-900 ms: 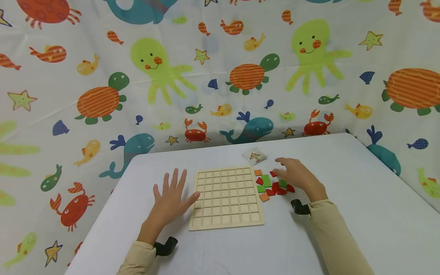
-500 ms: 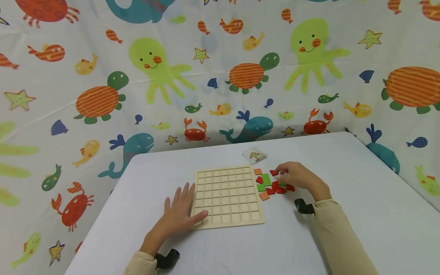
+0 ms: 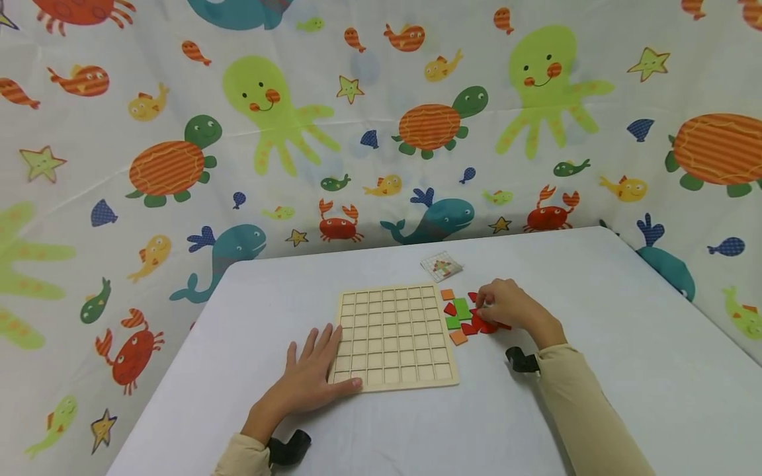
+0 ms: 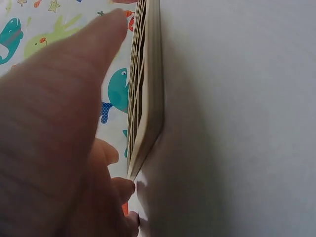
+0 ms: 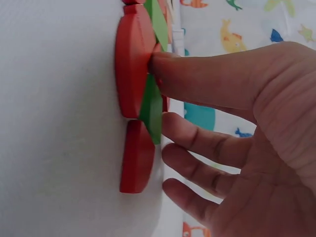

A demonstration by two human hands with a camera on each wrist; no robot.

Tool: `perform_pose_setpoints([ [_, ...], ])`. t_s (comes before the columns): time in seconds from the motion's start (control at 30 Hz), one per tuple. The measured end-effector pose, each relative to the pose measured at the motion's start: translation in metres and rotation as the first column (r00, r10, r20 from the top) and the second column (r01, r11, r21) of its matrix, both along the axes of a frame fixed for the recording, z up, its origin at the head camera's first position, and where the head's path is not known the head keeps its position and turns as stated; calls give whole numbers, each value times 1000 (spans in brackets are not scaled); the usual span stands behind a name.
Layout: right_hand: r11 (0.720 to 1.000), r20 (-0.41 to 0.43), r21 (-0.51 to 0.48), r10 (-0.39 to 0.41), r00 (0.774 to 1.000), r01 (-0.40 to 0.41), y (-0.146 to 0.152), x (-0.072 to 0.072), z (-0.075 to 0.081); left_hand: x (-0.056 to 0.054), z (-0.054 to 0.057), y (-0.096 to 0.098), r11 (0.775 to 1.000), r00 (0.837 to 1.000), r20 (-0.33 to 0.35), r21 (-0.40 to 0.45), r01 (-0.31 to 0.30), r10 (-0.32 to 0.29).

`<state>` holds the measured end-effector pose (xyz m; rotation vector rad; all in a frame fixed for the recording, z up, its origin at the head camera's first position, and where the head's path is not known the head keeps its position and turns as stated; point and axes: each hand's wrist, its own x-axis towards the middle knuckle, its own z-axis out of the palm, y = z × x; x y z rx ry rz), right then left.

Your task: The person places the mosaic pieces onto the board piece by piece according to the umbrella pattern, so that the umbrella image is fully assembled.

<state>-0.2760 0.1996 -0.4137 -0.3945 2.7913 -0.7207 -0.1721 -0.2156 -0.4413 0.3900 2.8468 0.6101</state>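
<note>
My left hand [image 3: 306, 380] lies at the near left corner of a pale wooden grid board [image 3: 393, 337], fingers extended along its left edge and thumb over the front edge. In the left wrist view the thumb [image 4: 74, 64] stands out in front of the board's edge [image 4: 155, 74]. My right hand [image 3: 514, 307] reaches down over the loose wooden pieces right of the board. Its thumb tip [image 5: 163, 64] touches a rounded red piece [image 5: 134, 64], beside a green piece [image 5: 152, 108]. The index fingertip is hidden behind the thumb, so I cannot tell whether a piece is pinched.
A picture card [image 3: 442, 266] with a grid pattern lies behind the board. Orange squares [image 3: 458, 338], green pieces [image 3: 462, 309] and several red pieces [image 3: 469, 328] cluster at the board's right side. A white-covered table [image 3: 655, 344] bears it all, backed by a sea-animal curtain [image 3: 357, 119].
My left hand has come down and right, from beside the board onto its near left corner. My right hand has lowered onto the pieces, its thumb and fingers drawing closer together.
</note>
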Motion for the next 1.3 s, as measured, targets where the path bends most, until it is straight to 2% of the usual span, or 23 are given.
perform_pose_setpoints([
  [0.27, 1000, -22, -11, 18, 1000, -18, -1, 3, 1, -1, -2, 0, 998, 999, 12, -61, 34, -34],
  [0.47, 1000, -25, -23, -5, 1000, 4, -4, 4, -1, -6, -2, -4, 996, 998, 24, -60, 65, -64],
  [0.67, 1000, -52, -18, -17, 999, 16, -3, 5, -4, -10, 9, -6, 992, 989, 116, -74, 99, -90],
  [0.8, 1000, -68, 8, -24, 997, 24, -5, 5, -5, -13, 21, -3, 991, 985, 148, -85, 106, -93],
  [0.87, 1000, -68, 12, -23, 997, 24, -8, 4, -7, -13, 23, -4, 991, 983, 160, -91, 103, -88],
  [1.03, 995, -76, -81, -58, 995, 52, -13, 7, -3, -15, 22, -6, 990, 981, 174, -99, 103, -84],
  [1.2, 978, -134, -193, -111, 985, 84, -19, 7, 5, -17, 22, -5, 991, 982, 167, -92, 101, -84],
  [1.3, 961, -163, -266, -118, 980, 71, -30, 4, 10, -17, 21, -7, 992, 982, 169, -82, 95, -80],
])
